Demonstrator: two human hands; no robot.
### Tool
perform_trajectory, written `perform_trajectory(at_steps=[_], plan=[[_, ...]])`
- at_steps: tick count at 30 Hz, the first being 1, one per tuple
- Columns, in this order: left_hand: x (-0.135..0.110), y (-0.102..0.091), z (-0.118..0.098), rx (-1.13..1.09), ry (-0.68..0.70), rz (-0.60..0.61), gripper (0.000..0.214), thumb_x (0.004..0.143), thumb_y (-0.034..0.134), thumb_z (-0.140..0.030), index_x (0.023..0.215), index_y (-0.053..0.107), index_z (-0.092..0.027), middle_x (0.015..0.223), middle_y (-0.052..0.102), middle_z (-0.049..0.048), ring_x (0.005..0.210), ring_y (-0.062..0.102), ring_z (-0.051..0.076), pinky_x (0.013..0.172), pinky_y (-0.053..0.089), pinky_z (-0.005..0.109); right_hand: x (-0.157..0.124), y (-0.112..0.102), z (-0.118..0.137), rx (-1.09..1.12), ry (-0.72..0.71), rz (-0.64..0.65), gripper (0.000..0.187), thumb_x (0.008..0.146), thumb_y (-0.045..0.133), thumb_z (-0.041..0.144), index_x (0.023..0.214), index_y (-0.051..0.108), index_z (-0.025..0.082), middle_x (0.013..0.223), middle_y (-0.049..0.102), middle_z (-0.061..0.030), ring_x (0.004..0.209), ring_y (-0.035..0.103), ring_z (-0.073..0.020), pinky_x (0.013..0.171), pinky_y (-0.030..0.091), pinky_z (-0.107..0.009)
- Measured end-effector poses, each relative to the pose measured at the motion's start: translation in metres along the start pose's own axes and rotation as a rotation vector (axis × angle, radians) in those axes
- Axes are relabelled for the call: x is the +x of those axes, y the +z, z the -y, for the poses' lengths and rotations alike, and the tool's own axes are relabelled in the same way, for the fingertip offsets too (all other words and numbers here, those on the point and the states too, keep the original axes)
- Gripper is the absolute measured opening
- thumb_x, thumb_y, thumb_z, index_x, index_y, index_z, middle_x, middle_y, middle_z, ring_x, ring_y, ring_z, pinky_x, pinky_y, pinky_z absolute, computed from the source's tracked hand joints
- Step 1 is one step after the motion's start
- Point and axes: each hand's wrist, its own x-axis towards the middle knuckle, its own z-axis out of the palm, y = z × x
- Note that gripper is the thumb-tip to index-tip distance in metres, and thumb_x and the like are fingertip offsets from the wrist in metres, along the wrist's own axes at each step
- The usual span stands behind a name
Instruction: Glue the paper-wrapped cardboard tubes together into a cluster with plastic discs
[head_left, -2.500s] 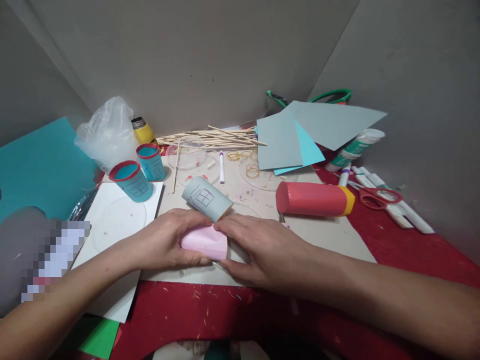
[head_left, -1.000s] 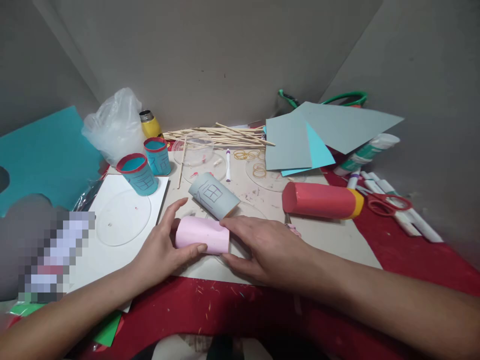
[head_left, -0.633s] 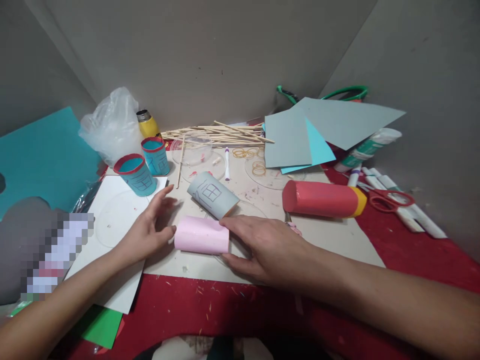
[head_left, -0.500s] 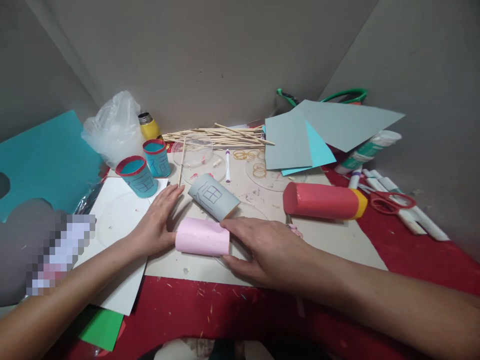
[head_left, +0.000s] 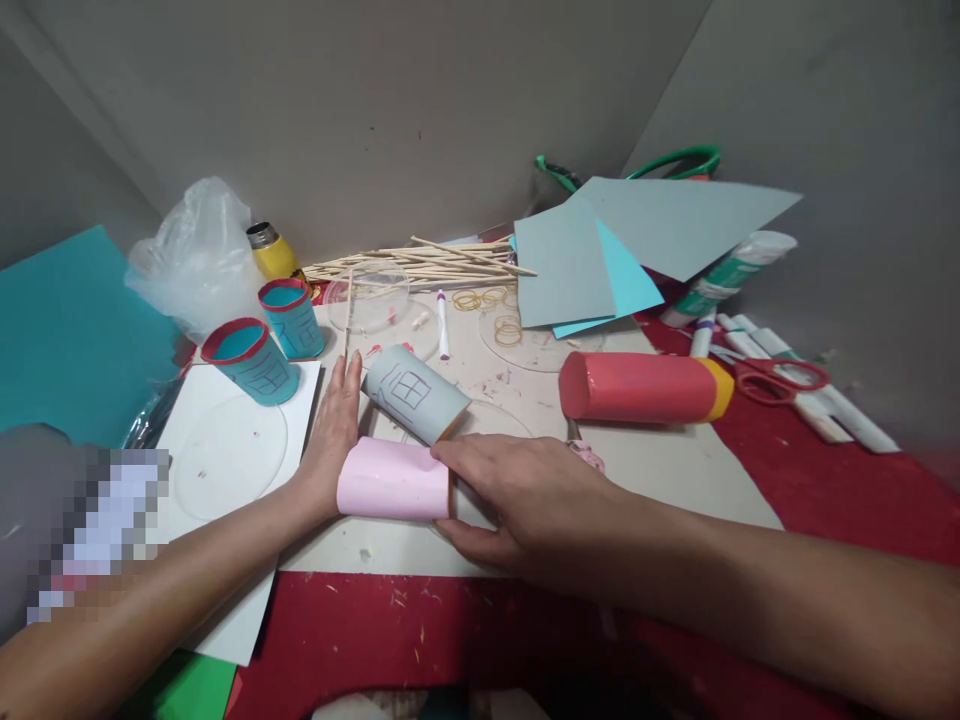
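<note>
A pink paper tube (head_left: 394, 480) lies on its side in front of me. My right hand (head_left: 517, 490) has its thumb and fingers round the tube's right end. At the other end stands my left hand (head_left: 334, 425), fingers straight and stretched away from me, its palm side against or very near the tube. Just behind the pink tube, a grey tube (head_left: 416, 395) with a window drawn on it lies tilted. Two blue cups with red rims stand to the left, a nearer cup (head_left: 255, 365) and a farther cup (head_left: 292, 320).
A red tube with a yellow end (head_left: 641, 388) lies on the right, beside red-handled scissors (head_left: 776, 380). Wooden sticks (head_left: 420, 265), rubber bands (head_left: 480, 300) and a marker (head_left: 442, 325) are at the back. Grey sheets (head_left: 566, 265) lean at back right; a plastic bag (head_left: 195, 260) sits back left.
My left hand has straightened its fingers and turned upright at the pink tube's left end. The right hand stays at the other end. The whole view has shifted slightly.
</note>
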Motion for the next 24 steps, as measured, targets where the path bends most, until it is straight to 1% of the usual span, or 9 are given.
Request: perform_trajectory(at_steps=[2, 5, 7, 9, 11, 15, 19, 22, 24], plan=[[-0.001, 0.002, 0.004, 0.007, -0.022, 0.008, 0.091, 0.095, 0.056, -0.037, 0.162, -0.005, -0.032, 0.172, 0.004, 0.0154, 0.158, 0.007, 0.035, 0.123, 0.021, 0.059, 0.001, 0.0, 0.001, 0.002, 0.017, 0.007, 0.025, 0.087, 0.063, 0.035, 0.107, 0.069, 0.021, 0.1, 0.077, -0.0057, 0.085, 0.071, -0.0255, 0.065, 0.041, -0.033], [0.002, 0.004, 0.007, 0.008, -0.047, 0.036, 0.086, 0.095, 0.055, -0.036, 0.163, 0.002, -0.029, 0.171, 0.01, 0.0163, 0.157, 0.013, 0.035, 0.123, 0.023, 0.059, 0.003, -0.001, 0.0, 0.006, 0.02, 0.01, 0.022, 0.087, 0.063, 0.036, 0.103, 0.068, 0.022, 0.1, 0.077, -0.0047, 0.084, 0.071, -0.0246, 0.063, 0.039, -0.032], [0.005, 0.004, 0.008, 0.009, -0.064, 0.05, 0.084, 0.094, 0.055, -0.037, 0.163, 0.009, -0.025, 0.17, 0.014, 0.0186, 0.156, 0.017, 0.037, 0.122, 0.026, 0.06, 0.002, -0.004, -0.003, -0.001, 0.019, 0.03, 0.026, 0.087, 0.064, 0.038, 0.108, 0.068, 0.022, 0.101, 0.077, -0.0056, 0.086, 0.071, -0.0252, 0.063, 0.039, -0.032], [0.008, 0.006, 0.01, 0.011, -0.083, 0.047, 0.082, 0.093, 0.055, -0.038, 0.162, 0.014, -0.023, 0.169, 0.017, 0.02, 0.155, 0.02, 0.038, 0.121, 0.028, 0.06, -0.002, -0.009, -0.006, -0.013, 0.019, 0.051, 0.034, 0.088, 0.063, 0.04, 0.117, 0.065, 0.021, 0.105, 0.076, -0.0075, 0.089, 0.07, -0.0261, 0.065, 0.041, -0.033], [0.01, 0.009, 0.012, 0.009, -0.095, 0.024, 0.08, 0.093, 0.055, -0.039, 0.161, 0.016, -0.023, 0.168, 0.02, 0.0196, 0.155, 0.022, 0.038, 0.12, 0.029, 0.06, -0.009, -0.013, -0.01, -0.051, 0.016, 0.046, 0.034, 0.091, 0.06, 0.039, 0.119, 0.063, 0.02, 0.104, 0.075, -0.0087, 0.089, 0.069, -0.0262, 0.066, 0.041, -0.033], [0.012, 0.014, 0.017, -0.004, -0.09, -0.021, 0.077, 0.094, 0.055, -0.038, 0.161, 0.019, -0.026, 0.167, 0.025, 0.0177, 0.154, 0.025, 0.036, 0.119, 0.031, 0.06, -0.024, -0.01, -0.013, -0.193, -0.031, 0.064, 0.021, 0.095, 0.053, 0.025, 0.11, 0.066, 0.02, 0.09, 0.072, -0.0077, 0.076, 0.065, -0.0231, 0.059, 0.035, -0.033], [0.013, 0.014, 0.02, 0.003, -0.097, -0.016, 0.078, 0.093, 0.057, -0.038, 0.161, 0.019, -0.025, 0.166, 0.027, 0.0189, 0.153, 0.027, 0.038, 0.118, 0.031, 0.061, -0.028, 0.001, -0.01, -0.3, -0.107, 0.081, 0.027, 0.088, 0.056, 0.007, 0.111, 0.065, 0.02, 0.083, 0.068, -0.0062, 0.069, 0.059, -0.0201, 0.053, 0.024, -0.033], [0.013, 0.013, 0.019, 0.016, -0.079, -0.001, 0.081, 0.092, 0.059, -0.037, 0.161, 0.019, -0.024, 0.166, 0.028, 0.0196, 0.153, 0.026, 0.038, 0.119, 0.029, 0.062, -0.023, 0.002, -0.006, -0.348, -0.106, 0.105, 0.028, 0.082, 0.057, 0.001, 0.101, 0.067, 0.018, 0.079, 0.066, -0.0067, 0.065, 0.055, -0.0191, 0.05, 0.017, -0.035], [0.012, 0.012, 0.017, 0.023, -0.064, 0.005, 0.079, 0.094, 0.057, -0.036, 0.161, 0.017, -0.025, 0.166, 0.028, 0.0186, 0.154, 0.025, 0.036, 0.12, 0.027, 0.062, -0.021, 0.001, -0.005, -0.366, -0.1, 0.151, 0.032, 0.079, 0.056, -0.003, 0.101, 0.068, 0.017, 0.079, 0.066, -0.0071, 0.062, 0.053, -0.0184, 0.049, 0.015, -0.035]])
